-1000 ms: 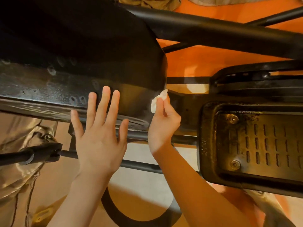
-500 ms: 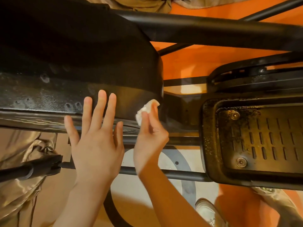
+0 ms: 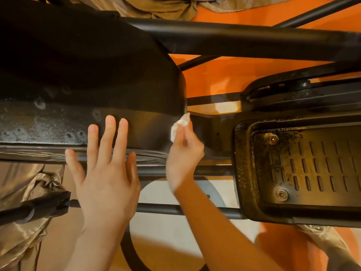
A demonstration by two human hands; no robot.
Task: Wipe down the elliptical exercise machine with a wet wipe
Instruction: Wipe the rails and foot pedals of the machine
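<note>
Nearest the camera, two bare forearms reach up from the bottom edge over a floor of orange, white and dark curved markings, with crumpled golden satin fabric [image 3: 21, 184] lying at the lower left. The left hand [image 3: 105, 178] is spread wide, fingers straight and slightly fanned, its fingertips [image 3: 109, 122] lying flat against the black plastic housing of the elliptical machine [image 3: 97, 75]. Just beside it, the right hand [image 3: 184, 153] pinches a small crumpled white wet wipe [image 3: 178, 126] between thumb and fingers, pressing it to the housing's lower right edge where the curved shell ends. A thin black metal rod [image 3: 195, 211] runs across beneath both wrists. To the right sits the black slotted foot pedal [image 3: 304, 165], its tray speckled with grime and fixed with two round metal bolts. The housing's lower band to the left shows a dusty, spotted surface. Farther off, a thick black tubular bar [image 3: 244, 40] crosses the top.
</note>
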